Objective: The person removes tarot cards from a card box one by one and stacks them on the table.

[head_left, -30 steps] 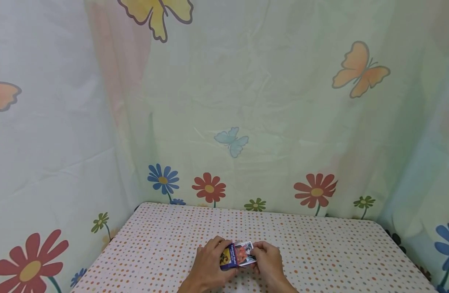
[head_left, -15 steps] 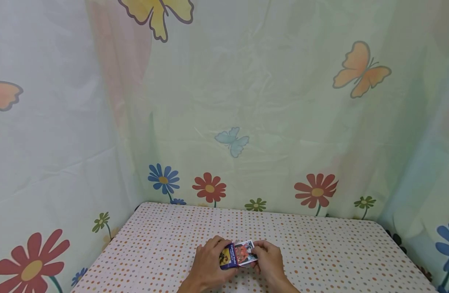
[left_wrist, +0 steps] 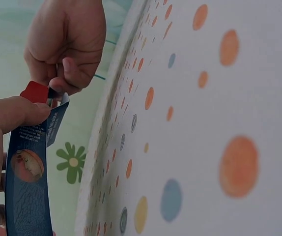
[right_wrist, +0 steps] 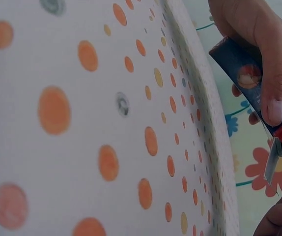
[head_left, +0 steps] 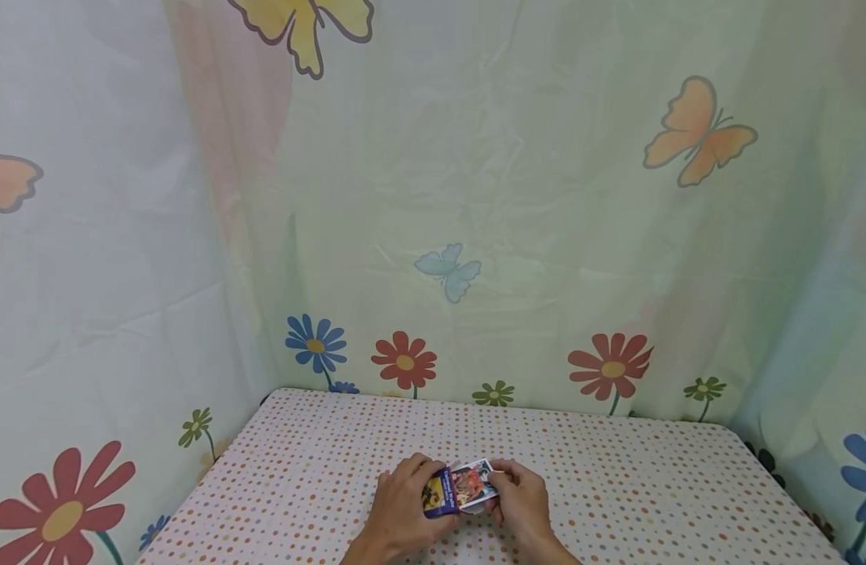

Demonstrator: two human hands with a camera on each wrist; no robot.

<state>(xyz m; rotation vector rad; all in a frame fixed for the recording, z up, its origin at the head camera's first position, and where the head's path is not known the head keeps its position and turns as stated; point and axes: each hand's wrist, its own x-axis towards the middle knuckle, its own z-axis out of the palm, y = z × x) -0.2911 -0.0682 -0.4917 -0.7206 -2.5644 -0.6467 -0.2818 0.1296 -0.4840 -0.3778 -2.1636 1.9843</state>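
Observation:
My left hand [head_left: 403,502] grips a dark blue card box [head_left: 440,494], its thumb along one narrow side in the left wrist view. A picture card [head_left: 473,483] with a white border sticks out of the box's right end; whether others lie beneath it is hidden. My right hand [head_left: 523,501] pinches the card's outer edge between thumb and fingers. Beside the opening, the left wrist view shows a red flap [left_wrist: 35,92] and a raised blue flap [left_wrist: 57,118]. Both hands are above the table, close together.
A white table [head_left: 320,455] with coloured dots lies below the hands. Pale curtains [head_left: 532,196] printed with butterflies and flowers close in the back and both sides.
The card has slid a little farther out of the box, to the right and slightly away from me, with my right hand. My left hand has barely moved.

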